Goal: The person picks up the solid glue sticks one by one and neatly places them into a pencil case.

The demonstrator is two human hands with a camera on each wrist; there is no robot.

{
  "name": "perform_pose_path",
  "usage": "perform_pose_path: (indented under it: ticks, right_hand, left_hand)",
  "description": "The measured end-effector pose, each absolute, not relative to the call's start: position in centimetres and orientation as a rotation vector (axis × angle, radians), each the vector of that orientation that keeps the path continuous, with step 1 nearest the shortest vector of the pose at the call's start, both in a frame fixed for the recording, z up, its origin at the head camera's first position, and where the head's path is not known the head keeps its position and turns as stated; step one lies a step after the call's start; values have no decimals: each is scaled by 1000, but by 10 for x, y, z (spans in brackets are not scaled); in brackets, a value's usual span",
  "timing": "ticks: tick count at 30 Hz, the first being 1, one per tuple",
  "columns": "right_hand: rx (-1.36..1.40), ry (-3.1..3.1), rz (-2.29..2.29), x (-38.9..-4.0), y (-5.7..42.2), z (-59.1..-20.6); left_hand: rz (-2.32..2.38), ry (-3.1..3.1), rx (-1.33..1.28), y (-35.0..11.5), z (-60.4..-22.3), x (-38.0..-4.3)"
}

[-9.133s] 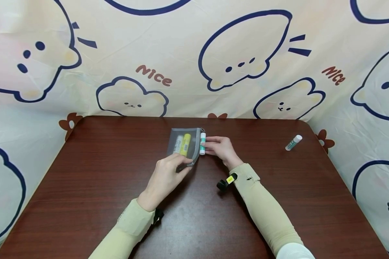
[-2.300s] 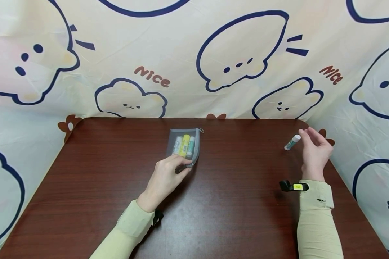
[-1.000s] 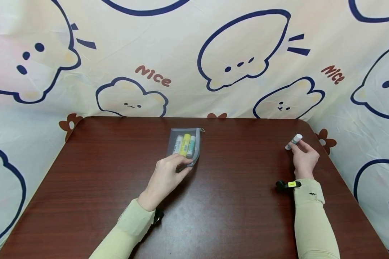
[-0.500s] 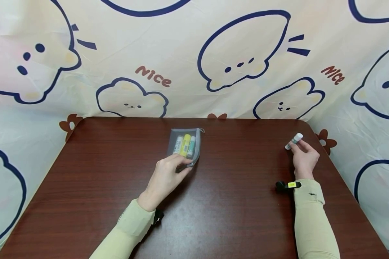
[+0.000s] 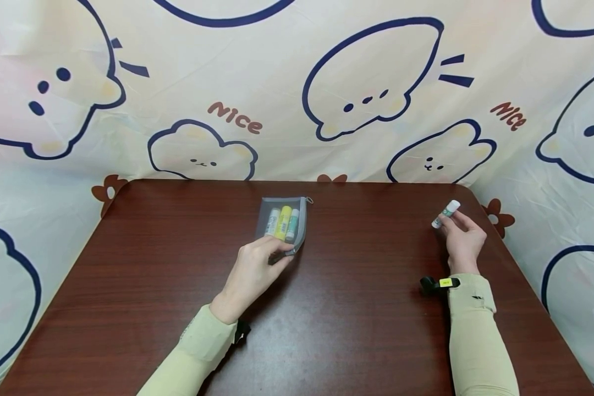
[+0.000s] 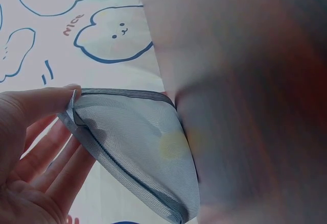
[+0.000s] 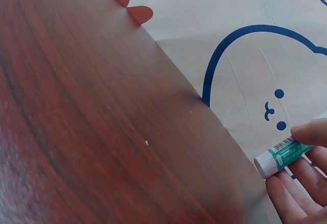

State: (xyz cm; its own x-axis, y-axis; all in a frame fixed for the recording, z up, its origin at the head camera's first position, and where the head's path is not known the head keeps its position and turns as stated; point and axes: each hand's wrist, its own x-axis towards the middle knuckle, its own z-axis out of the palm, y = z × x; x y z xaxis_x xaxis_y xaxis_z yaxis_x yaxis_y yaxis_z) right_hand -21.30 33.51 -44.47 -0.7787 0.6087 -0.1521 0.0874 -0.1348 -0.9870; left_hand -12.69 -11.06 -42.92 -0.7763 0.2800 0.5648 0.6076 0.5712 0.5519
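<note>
My left hand pinches the near corner of a grey mesh zipper pouch, holding its mouth apart along the right side. Through the mesh show a white glue stick, a yellow glue stick and a green-and-white glue stick, lying side by side. In the left wrist view the pouch bulges, its zipper edges spread. At the table's right, my right hand grips another green-and-white glue stick between thumb and fingers. The right wrist view shows that glue stick's barcode label and white end.
A dark brown wooden table spans the view, its right edge close beyond my right hand. A cream curtain with cartoon drawings hangs behind and at both sides. Black straps with small devices sit on both wrists.
A green-and-white glue stick went from my right hand into the pouch. My right hand then moved right, took the other glue stick and has just shifted it slightly up and left. The left hand stayed put.
</note>
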Motion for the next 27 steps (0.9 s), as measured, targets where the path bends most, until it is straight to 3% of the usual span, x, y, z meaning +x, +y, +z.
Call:
perform_pose_path:
  ticks: [27]
  right_hand:
    - [-611, -1947, 1952, -219, 300, -431]
  left_hand:
    - [-1066, -2386, -715, -110, -430, -128]
